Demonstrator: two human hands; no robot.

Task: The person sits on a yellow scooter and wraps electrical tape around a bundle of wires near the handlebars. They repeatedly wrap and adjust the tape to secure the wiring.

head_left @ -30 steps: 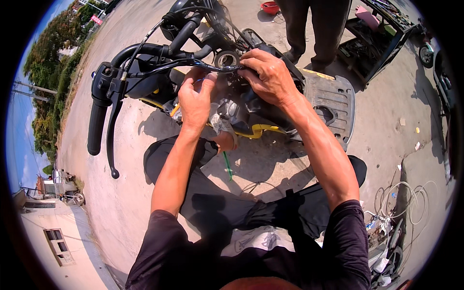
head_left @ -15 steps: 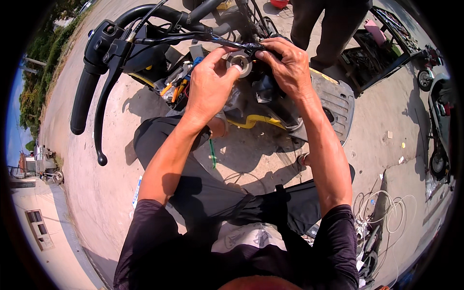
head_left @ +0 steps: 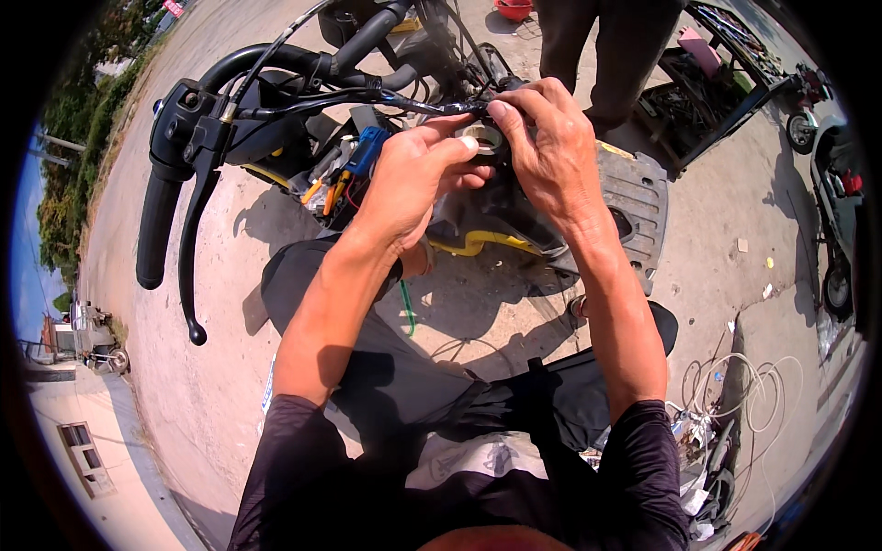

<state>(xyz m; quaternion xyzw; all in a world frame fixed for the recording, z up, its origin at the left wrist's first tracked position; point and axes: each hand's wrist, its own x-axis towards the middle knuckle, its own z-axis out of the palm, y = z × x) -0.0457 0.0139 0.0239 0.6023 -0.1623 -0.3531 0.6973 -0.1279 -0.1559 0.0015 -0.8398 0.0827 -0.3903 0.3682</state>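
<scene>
Between the thumb and fingers of my left hand (head_left: 413,174) is a roll of tape (head_left: 493,135), its pale ring-shaped core facing up. My right hand (head_left: 554,138) is closed, thumb and fingertips pinching a black cable bundle (head_left: 432,107) just above the roll. Shiny black wrapping covers the bundle near my fingertips. It runs left along the handlebar (head_left: 276,57) of a partly stripped scooter, toward the black grip (head_left: 162,230) and brake lever (head_left: 190,248). What lies directly under my right fingertips is hidden.
Left of my left wrist, a tool box holds orange-handled tools (head_left: 337,191) and a blue tool (head_left: 369,150). The scooter's grey footboard (head_left: 636,197) lies beyond my right forearm. Another person's dark-trousered legs (head_left: 611,55) stand ahead, beside a metal rack (head_left: 707,101). White hose (head_left: 753,386) coils at the right.
The roll has tilted and shifted right, and the fingers of my left hand now reach under it. My right hand stays at the cable bundle. The whole view has shifted slightly.
</scene>
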